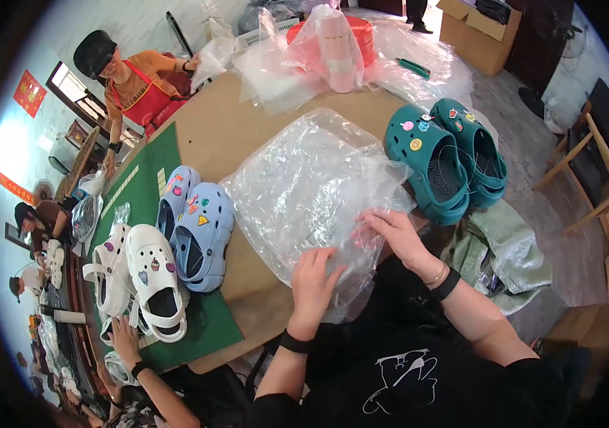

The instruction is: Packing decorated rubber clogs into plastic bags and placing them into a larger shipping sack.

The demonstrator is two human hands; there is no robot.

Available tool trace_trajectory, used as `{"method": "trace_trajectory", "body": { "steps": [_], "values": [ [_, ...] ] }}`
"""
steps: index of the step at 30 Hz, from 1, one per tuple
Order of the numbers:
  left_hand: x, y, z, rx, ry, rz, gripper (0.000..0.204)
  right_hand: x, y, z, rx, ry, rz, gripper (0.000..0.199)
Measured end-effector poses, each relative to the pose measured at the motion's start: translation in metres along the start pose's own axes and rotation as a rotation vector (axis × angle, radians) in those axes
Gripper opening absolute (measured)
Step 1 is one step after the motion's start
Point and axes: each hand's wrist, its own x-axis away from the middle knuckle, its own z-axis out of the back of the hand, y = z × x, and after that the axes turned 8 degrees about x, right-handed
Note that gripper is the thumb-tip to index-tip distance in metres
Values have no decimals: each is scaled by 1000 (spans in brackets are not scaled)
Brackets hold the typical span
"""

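A clear, crinkled plastic bag (311,185) lies spread over the middle of the table. My right hand (396,234) is at its near right edge, with the fingertips closed on the film and partly seen through it. Against the bag's near edge rests my left hand (311,282), thumb held apart from the fingers, pressing on the plastic without gripping it. Right of the bag stands a pair of teal clogs (440,167) with colourful charms. To its left are blue clogs (204,235) and white clogs (154,285), also decorated with charms.
A co-worker's hand (124,339) touches the white clogs on the green mat (208,332). Across the table, a person in a red apron (149,103) handles plastic. At the back are a plastic roll (340,57), a red basket (366,39) and a green cutter (413,68).
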Motion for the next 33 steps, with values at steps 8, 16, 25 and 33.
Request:
{"method": "trace_trajectory", "body": {
  "steps": [8, 16, 25, 33],
  "values": [
    [-18, -1, 34, 239, 468, 230, 13, 18, -18, 18, 66, 28, -156, 36],
    [-16, 23, 36, 289, 372, 271, 17, 45, -65, 8, 1024, 392, 535, 37],
    [-17, 24, 40, 753, 410, 420, 11, 38, -52, 34, 863, 25, 223, 32],
    [-25, 27, 29, 692, 368, 463, 10, -1, -67, 136, 1501, 930, 169, 51]
  ]
}}
